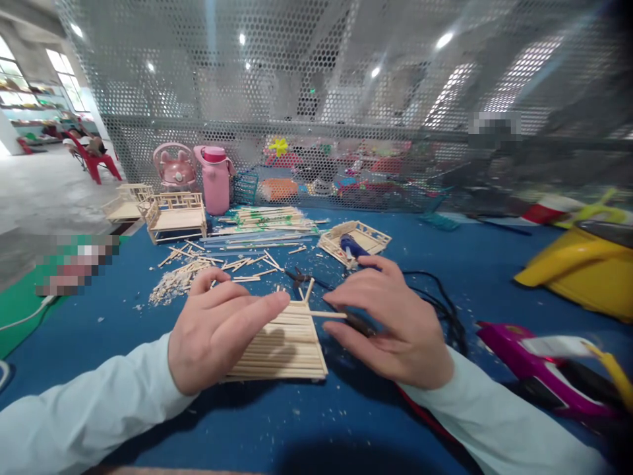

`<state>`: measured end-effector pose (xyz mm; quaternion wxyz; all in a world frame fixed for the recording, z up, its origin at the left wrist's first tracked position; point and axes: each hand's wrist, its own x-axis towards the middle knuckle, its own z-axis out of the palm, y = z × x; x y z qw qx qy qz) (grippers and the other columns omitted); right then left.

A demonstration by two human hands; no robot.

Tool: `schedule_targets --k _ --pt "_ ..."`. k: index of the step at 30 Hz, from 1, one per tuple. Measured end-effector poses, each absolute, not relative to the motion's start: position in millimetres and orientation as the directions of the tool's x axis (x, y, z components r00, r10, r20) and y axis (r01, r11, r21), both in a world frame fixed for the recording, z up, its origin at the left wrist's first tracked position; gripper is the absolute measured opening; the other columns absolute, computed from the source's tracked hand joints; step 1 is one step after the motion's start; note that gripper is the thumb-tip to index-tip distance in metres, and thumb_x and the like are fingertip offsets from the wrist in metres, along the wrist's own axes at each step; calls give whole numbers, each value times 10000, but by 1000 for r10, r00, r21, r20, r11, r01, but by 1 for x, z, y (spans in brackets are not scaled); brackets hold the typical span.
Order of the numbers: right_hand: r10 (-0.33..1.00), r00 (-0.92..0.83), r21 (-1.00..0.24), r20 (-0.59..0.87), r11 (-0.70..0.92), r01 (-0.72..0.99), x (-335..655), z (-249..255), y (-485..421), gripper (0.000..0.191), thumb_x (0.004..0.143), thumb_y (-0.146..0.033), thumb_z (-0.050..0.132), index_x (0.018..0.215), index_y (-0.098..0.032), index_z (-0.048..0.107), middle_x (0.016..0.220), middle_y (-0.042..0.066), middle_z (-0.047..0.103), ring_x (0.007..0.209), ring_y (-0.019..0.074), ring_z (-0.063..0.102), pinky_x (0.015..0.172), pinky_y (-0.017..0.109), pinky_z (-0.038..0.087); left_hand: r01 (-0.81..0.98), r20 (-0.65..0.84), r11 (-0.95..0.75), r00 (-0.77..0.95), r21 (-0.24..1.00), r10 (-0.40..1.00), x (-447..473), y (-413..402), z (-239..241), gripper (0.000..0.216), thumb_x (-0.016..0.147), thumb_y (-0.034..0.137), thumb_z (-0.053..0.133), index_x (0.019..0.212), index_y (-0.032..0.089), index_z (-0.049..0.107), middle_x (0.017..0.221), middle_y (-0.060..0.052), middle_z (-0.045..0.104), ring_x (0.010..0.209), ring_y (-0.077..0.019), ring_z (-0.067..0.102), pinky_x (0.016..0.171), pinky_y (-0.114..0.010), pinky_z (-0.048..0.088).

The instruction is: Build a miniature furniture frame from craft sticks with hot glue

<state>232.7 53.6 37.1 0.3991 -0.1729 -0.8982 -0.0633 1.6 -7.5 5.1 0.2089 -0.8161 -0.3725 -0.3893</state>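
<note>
A panel of pale wooden sticks lies on the blue tabletop before me. My left hand holds its left side, the thumb stretched across the upper part; the other fingers are partly hidden. From the panel's right edge a loose stick points toward my right hand. That hand's thumb and fingers are apart around the stick's end, with no clear grip. Beneath its palm lies a dark handle, partly covered. Short sticks stand up at the panel's top right corner. Just behind are dark pliers.
A blue glue gun rests on a small stick frame. Stick furniture, a pink bottle, bundled sticks and scraps are farther back. Black cable, a magenta toy and a yellow object are right.
</note>
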Motion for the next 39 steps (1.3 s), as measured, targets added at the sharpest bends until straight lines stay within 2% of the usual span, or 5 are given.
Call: schedule_targets --k 10,14,18,22,39 --pt "187 -634 79 751 927 368 234 40 58 79 748 -151 603 795 -213 614 678 0 647 639 141 582 861 426 374 762 813 -647 390 -21 433 3 -7 12 382 797 131 546 1164 210 474 865 -11 700 736 -121 584 864 -327 372" --pt "247 -594 60 765 892 448 235 35 72 49 773 -169 594 795 -206 617 696 22 653 660 162 587 770 391 404 769 844 -582 108 265 526 -15 -9 17 393 827 229 480 1217 202 446 1141 -75 598 1056 -207 524 916 -374 394" --pt "289 -586 41 757 874 484 231 30 79 55 794 -196 568 793 -213 621 695 25 648 660 178 577 724 390 401 758 814 -433 -217 488 538 -43 -2 7 323 824 148 414 1112 211 546 1102 -45 595 1061 -194 525 929 -366 407" --pt "285 -584 57 760 866 497 224 29 77 57 791 -197 574 789 -213 628 664 22 630 641 176 570 712 386 394 795 825 -415 -181 443 535 -51 2 2 306 775 86 422 965 210 627 1011 -32 614 988 -176 554 879 -339 440" --pt "287 -615 107 735 846 523 214 31 77 81 795 -235 580 781 -207 655 639 9 616 631 150 555 753 371 376 859 784 -433 62 274 618 -42 0 -2 344 702 28 437 904 177 672 969 -70 619 918 -197 551 830 -386 429"
